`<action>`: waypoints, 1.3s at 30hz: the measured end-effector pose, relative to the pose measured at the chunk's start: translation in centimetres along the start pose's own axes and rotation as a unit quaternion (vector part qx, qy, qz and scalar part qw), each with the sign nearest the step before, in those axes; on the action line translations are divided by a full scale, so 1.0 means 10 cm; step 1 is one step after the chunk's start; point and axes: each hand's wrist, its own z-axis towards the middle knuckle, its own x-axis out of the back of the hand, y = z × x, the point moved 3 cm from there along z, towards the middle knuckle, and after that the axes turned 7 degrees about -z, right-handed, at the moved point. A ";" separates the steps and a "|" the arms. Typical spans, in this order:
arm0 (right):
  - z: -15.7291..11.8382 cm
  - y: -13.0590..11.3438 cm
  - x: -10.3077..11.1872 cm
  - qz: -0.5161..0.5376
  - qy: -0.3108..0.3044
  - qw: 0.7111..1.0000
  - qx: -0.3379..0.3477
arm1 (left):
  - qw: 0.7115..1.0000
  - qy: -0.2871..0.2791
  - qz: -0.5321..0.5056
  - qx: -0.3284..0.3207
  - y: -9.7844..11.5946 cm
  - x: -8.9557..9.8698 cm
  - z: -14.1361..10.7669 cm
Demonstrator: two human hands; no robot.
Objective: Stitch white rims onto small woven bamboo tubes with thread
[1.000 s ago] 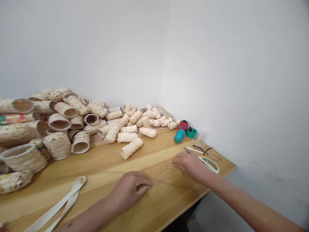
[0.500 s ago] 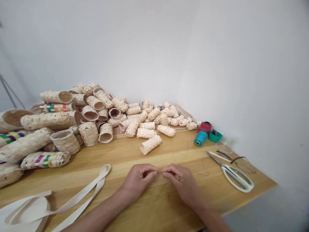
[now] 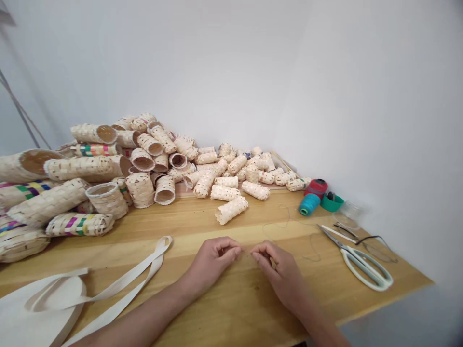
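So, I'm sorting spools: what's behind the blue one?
The red spool shows behind the blue spool. The red one's lower front is covered, so that part can't be seen.

Likely a small craft workshop or handwork corner, could be a room in a home, can't tell which. Main cue is the heap of woven tubes [image 3: 139,190], many alike, some with coloured bands, piled on a wooden tabletop [image 3: 231,318] against plain pale walls [image 3: 202,67]. Hand-craft supplies share that surface: red spool [image 3: 319,186], turquoise spool [image 3: 309,204], white-handled scissors [image 3: 346,249], roll of off-white ribbon [image 3: 39,323] partly unwound.
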 end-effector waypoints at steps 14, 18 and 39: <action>-0.02 0.00 -0.04 -0.011 0.000 1.000 0.025 | 0.998 -0.039 0.039 0.015 -0.08 -0.06 -0.01; -0.04 0.01 -0.08 -0.027 0.009 0.999 0.036 | 0.997 -0.042 0.056 0.022 -0.07 -0.07 -0.01; -0.06 0.05 -0.01 -0.143 0.135 0.975 0.102 | 0.964 0.016 0.257 -0.059 -0.10 0.00 0.00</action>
